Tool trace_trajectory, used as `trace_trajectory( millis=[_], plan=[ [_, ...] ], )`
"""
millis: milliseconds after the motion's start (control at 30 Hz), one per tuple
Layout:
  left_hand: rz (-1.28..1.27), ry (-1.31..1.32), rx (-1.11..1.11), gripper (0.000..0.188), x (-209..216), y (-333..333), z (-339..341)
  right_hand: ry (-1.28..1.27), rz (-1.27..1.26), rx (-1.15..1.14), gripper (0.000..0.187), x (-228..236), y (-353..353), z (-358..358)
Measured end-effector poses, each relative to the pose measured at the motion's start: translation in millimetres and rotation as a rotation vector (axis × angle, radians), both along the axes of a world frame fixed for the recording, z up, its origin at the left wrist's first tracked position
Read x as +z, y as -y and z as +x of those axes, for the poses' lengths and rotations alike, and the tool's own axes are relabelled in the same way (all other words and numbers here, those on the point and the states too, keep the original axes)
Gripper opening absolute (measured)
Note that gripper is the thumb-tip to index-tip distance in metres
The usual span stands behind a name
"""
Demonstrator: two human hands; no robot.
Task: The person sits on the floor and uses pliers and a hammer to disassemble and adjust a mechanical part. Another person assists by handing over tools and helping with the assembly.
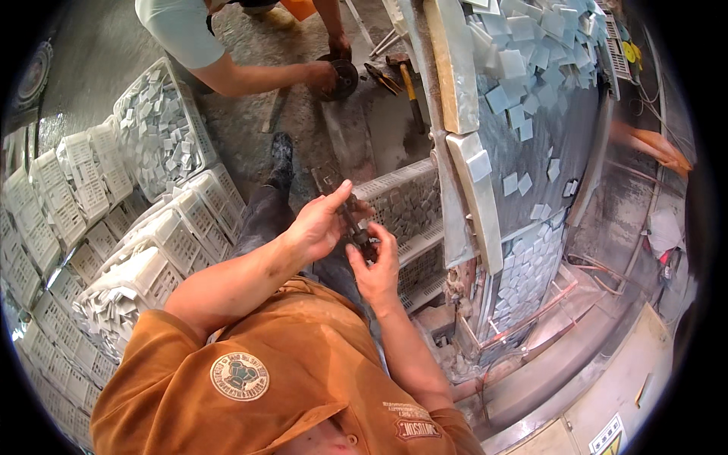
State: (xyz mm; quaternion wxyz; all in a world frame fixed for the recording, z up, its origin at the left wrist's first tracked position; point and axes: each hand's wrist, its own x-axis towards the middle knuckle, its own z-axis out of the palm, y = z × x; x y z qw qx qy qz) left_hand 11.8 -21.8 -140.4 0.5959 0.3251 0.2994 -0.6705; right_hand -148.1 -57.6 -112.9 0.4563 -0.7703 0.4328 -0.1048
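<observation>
Between my two hands is a slim dark metal shaft-like part (351, 215), with thicker sections toward its lower end; its exact kind does not show. My left hand (320, 221) is closed around its upper portion, thumb laid along it. The fingers of my right hand (377, 271) pinch its lower end, partly covering it. I hold the part in front of my body, above my legs and beside a white plastic crate (394, 178) of small dark tiles.
Ahead, a co-worker's hands grip a black round disc (343, 80). Pliers (383, 79) and a hammer (410, 92) lie near it. Tile-filled white crates (199, 125) stack at left. On the right runs a machine bed (531, 171) carrying scattered pale tiles; another person's blurred arm (656, 148) reaches in.
</observation>
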Motion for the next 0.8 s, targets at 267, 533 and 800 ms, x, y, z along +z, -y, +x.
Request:
trace_trajectory(
  millis=[267, 533, 800],
  plan=[
    [0.009, 0.043, 0.007, 0.035, 1, 5, 20, 0.164, 0.487, -0.332, 0.031, -12, 0, 25],
    [0.027, 0.004, 0.057, 0.036, -1, 1, 43, 0.102, 0.488, -0.303, 0.034, -8, -2, 47],
    [-0.026, 0.005, 0.067, 0.033, -1, 3, 74, 0.011, 0.745, -0.216, 0.031, -1, 9, 75]
  ],
)
